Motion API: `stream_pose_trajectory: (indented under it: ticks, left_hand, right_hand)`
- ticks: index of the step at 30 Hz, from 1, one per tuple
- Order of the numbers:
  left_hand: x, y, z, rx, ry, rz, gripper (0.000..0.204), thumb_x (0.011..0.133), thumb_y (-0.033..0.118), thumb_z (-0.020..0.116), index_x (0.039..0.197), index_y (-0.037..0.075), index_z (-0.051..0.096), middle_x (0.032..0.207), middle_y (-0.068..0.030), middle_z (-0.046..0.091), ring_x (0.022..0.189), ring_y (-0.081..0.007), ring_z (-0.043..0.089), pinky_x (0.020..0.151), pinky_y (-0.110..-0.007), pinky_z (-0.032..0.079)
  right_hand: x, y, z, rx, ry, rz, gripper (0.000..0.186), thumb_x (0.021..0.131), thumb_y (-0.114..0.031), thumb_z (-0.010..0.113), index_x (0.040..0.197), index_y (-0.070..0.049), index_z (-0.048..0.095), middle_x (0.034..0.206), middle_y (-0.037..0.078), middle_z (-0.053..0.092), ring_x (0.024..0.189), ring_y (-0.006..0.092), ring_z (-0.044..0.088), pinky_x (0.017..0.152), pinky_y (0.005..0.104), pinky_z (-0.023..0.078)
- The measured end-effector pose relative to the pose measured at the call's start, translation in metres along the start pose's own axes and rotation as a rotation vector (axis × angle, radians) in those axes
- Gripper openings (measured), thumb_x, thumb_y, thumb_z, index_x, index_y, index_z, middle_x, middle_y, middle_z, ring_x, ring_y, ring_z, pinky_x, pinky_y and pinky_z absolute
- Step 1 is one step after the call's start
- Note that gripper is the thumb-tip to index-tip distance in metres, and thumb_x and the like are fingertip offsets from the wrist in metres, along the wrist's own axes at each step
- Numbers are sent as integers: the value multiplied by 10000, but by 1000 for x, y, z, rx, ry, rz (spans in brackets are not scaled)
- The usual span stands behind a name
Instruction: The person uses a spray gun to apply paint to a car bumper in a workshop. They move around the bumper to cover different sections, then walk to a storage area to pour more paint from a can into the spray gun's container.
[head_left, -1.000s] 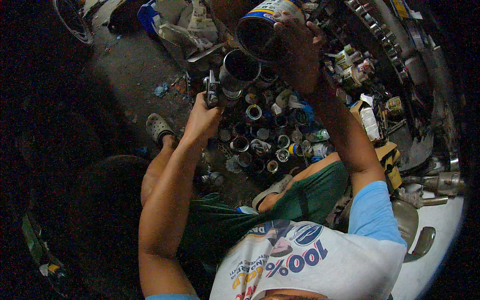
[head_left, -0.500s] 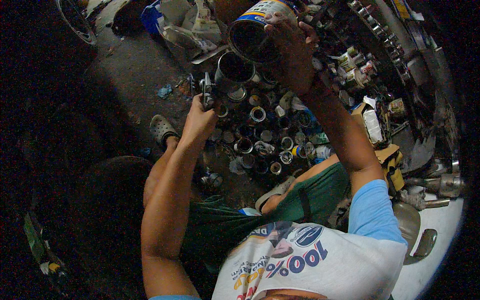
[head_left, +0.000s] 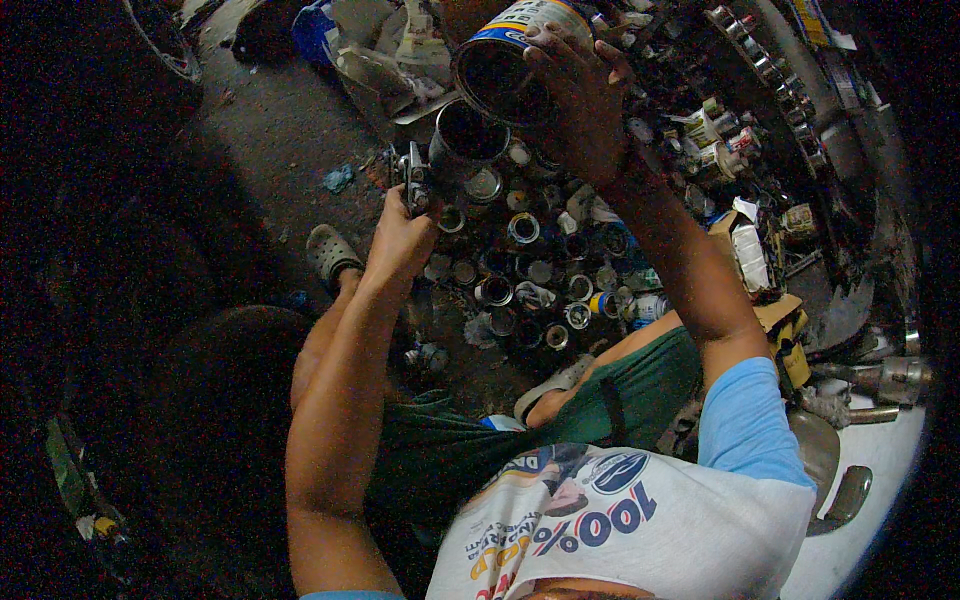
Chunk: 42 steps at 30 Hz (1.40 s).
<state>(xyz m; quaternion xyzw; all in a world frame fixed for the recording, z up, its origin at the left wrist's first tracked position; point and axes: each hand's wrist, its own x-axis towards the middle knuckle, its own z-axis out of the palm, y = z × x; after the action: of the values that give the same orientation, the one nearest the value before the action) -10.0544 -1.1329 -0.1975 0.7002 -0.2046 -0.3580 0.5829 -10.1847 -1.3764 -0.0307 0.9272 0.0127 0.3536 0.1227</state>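
Observation:
My left hand (head_left: 405,235) is closed around a metal spray gun (head_left: 413,178). Beside the gun, and apparently joined to it, is a round metal cup (head_left: 452,163) with a dark open mouth. My right hand (head_left: 580,100) grips a large paint can (head_left: 535,22) with a blue, yellow and white label. The can is tilted, its dark open mouth just above and beside the cup, the rims close together. Whether any liquid runs between them is too dark to tell. Below both hands, several small open cans (head_left: 523,228) crowd the floor.
More tins (head_left: 722,155) and a torn cardboard box (head_left: 745,250) stand on the right. Crumpled paper and plastic (head_left: 385,65) lie at the far side. A blue scrap (head_left: 339,179) is on the dark floor at left. A white panel (head_left: 885,450) borders the lower right.
The view has shifted slightly, so the floor things sit a little farther right. Both hands keep their holds; the paint can stays tilted by the cup, almost unmoved.

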Motion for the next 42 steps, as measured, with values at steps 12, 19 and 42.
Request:
stream_pose_trajectory:
  ticks: [12, 19, 42]
  left_hand:
    - [2, 3, -2, 10, 7, -16, 547, 877, 238, 690, 1344, 6, 525, 1066, -152, 714, 962, -244, 674, 843, -367, 515]
    - [-1, 15, -3, 47, 38, -31, 535, 884, 239, 701, 1333, 3, 532, 1106, -173, 711, 988, -260, 679, 863, -379, 518]
    - [-7, 33, -10, 179, 91, -53, 522, 899, 223, 686, 1341, -6, 528, 1170, -195, 706, 1079, -304, 676, 943, -403, 506]
  right_hand:
    - [3, 0, 7, -10, 37, -45, 909, 779, -479, 839, 1525, -145, 442, 1547, 112, 493, 1468, 290, 437, 1177, 570, 193]
    - [4, 0, 6, 7, 37, -8, 896, 766, -466, 848, 1514, -161, 460, 1550, 123, 498, 1472, 299, 437, 1172, 583, 199]
    - [5, -2, 5, -1, 11, -27, 878, 751, -471, 833, 1493, -144, 497, 1534, 126, 518, 1463, 308, 446, 1150, 596, 220]
